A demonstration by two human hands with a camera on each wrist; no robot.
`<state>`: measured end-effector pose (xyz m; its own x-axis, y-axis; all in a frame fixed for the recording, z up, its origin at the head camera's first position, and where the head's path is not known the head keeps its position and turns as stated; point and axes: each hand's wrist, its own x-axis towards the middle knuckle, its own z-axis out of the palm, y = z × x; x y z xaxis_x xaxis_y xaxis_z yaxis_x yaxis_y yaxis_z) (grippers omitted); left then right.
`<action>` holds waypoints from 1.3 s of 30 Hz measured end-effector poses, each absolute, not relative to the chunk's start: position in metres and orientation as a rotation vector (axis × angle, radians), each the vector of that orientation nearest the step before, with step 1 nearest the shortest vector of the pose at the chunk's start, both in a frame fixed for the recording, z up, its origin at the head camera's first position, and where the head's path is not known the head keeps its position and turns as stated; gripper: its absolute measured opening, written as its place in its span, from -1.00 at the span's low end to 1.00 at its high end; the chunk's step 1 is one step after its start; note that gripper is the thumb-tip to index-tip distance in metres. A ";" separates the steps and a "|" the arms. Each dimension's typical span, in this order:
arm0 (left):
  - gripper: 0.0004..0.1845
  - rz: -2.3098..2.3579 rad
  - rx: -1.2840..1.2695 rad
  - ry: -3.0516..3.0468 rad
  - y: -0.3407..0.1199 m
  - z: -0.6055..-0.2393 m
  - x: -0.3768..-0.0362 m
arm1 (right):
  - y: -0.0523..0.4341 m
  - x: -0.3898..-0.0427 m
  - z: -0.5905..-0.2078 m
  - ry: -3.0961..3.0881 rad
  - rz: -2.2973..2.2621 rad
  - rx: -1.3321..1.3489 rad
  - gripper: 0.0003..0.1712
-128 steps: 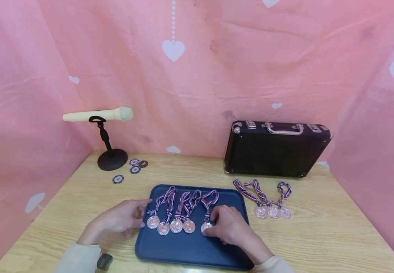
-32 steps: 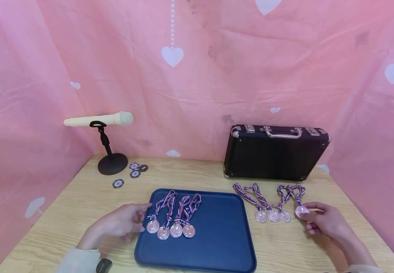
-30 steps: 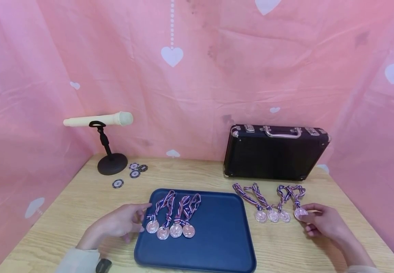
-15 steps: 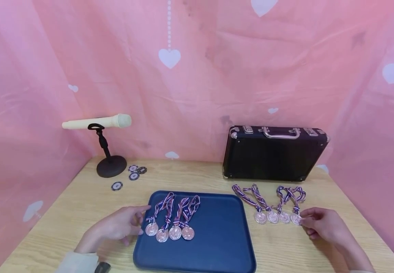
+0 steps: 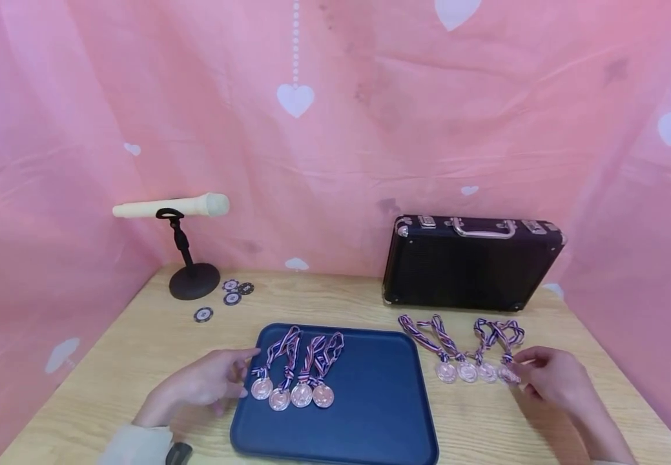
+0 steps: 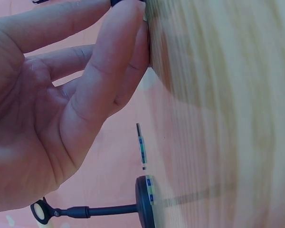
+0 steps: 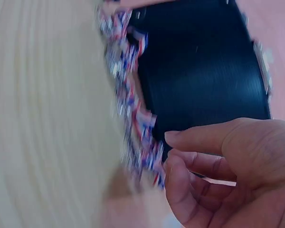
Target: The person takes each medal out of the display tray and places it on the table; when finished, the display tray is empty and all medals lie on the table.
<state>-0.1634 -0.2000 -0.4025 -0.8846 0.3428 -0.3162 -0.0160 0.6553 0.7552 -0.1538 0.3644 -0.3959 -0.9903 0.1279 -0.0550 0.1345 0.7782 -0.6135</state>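
Blue plastic tray (image 5: 370, 413) lies nearest on the table (image 5: 335, 303), four medals (image 5: 292, 394) lined up at its left side, where the left hand (image 5: 207, 382) rests with relaxed, empty fingers at the edge. The right hand (image 5: 553, 380) touches the fourth medal (image 5: 507, 374) at the right end of the table row, fingers loosely curled, grip unclear; best to ease them off flat so it stays aligned. Behind stands a black case (image 5: 471, 263).
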 end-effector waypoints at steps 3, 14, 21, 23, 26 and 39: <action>-0.21 1.120 0.251 2.428 -0.201 -0.404 -0.163 | 0.338 -0.154 -0.389 2.927 -1.106 0.105 -0.68; -0.20 1.124 0.265 2.424 -0.199 -0.406 -0.162 | 0.217 -0.161 -0.381 2.572 -1.473 -0.214 -0.66; -0.21 1.107 0.248 2.425 -0.199 -0.404 -0.164 | 0.149 -0.154 -0.391 2.432 -1.458 -0.382 -0.66; -0.21 1.110 0.273 2.424 -0.200 -0.404 -0.165 | 0.136 -0.154 -0.393 2.421 -1.437 -0.385 -0.67; -0.22 1.114 0.302 2.424 -0.201 -0.403 -0.166 | 0.121 -0.154 -0.397 2.413 -1.397 -0.371 -0.67; -0.22 1.086 0.221 2.450 -0.199 -0.400 -0.166 | 0.101 -0.150 -0.410 2.453 -1.318 -0.353 -0.65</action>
<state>-0.1659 -0.1985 -0.3995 -0.8864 0.3189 -0.3356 -0.0343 0.6776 0.7346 -0.1500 0.1009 -0.4100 -0.9139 -0.3676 -0.1721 -0.0593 0.5405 -0.8393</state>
